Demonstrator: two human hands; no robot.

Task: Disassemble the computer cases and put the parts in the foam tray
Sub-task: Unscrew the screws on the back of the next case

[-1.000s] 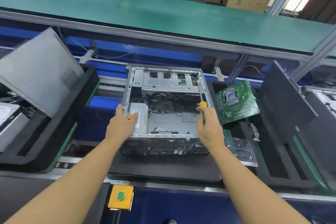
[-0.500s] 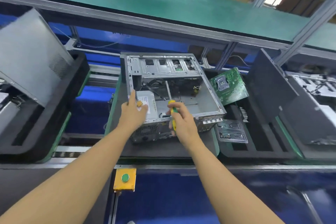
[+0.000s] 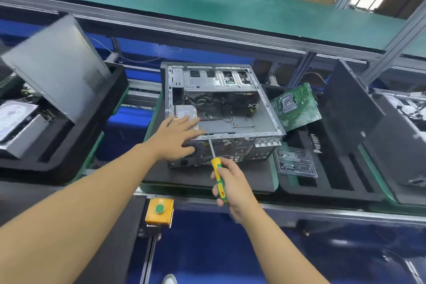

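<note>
The long green-topped workbench (image 3: 207,4) runs across the back, and below it sits the black foam tray (image 3: 322,189) on the right, already carrying a green motherboard (image 3: 297,106) propped against its far edge and a clear plastic blister piece (image 3: 296,163) lying flat in it. Centre stage: the open grey steel computer case (image 3: 221,108), lying on its side on a dark pad just left of that tray, cables loose inside, silver power supply (image 3: 186,114) in the near-left corner.

Left hand (image 3: 177,138) is spread flat, fingers wide, pressing on the case's near-left corner over the power supply. Right hand (image 3: 230,182) is wrapped tight round the yellow-and-green screwdriver (image 3: 217,168), its shaft angled up with the tip at the rear panel's top edge. This looks like the power-supply screws coming out. Next move calls for seating the tip square in the screw head while the left hand pins the case.

Against half a second ago: the right hand has dropped back from inside the case to the rear panel, and the left has flattened out from its grip on the near wall.
</note>
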